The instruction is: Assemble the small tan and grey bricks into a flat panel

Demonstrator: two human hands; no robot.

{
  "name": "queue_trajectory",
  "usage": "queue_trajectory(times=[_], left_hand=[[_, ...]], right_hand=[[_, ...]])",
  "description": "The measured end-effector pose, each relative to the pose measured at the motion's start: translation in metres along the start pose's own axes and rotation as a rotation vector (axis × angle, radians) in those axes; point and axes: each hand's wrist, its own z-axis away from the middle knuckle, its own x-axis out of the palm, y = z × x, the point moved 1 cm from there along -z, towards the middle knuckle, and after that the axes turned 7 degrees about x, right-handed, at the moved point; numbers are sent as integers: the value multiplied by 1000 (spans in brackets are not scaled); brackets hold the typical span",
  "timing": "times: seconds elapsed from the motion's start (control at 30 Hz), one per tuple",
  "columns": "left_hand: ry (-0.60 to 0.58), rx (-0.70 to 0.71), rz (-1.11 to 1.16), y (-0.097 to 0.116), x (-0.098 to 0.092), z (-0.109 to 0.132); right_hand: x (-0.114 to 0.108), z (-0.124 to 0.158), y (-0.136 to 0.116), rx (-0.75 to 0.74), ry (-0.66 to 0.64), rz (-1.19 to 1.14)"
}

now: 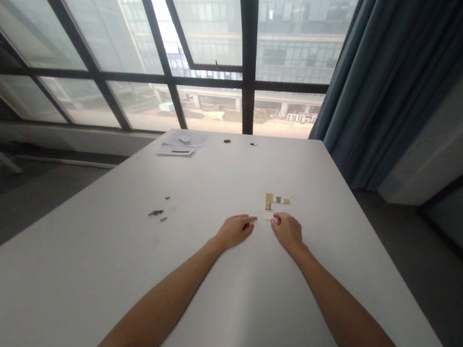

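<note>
Left hand (235,230): fingers curled, grip on nothing visible; forefinger points toward 1 o'clock
Right hand (287,231): fingertips together; held thing unclear
Tile piece (275,201): flat on worktop (202,319), 12 o'clock of both hands

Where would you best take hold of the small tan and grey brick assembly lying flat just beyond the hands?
Probably by its two long side edges, pinched from above: the brick assembly lies flat on the white table, so only its thin edges offer purchase. The right hand is nearest.
</note>
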Motion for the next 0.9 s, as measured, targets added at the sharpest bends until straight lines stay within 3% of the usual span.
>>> queue_trajectory(times=[0.9], left_hand=[[20, 10, 7, -1, 1, 0]], right_hand=[[2, 0, 2, -24, 13, -3]])
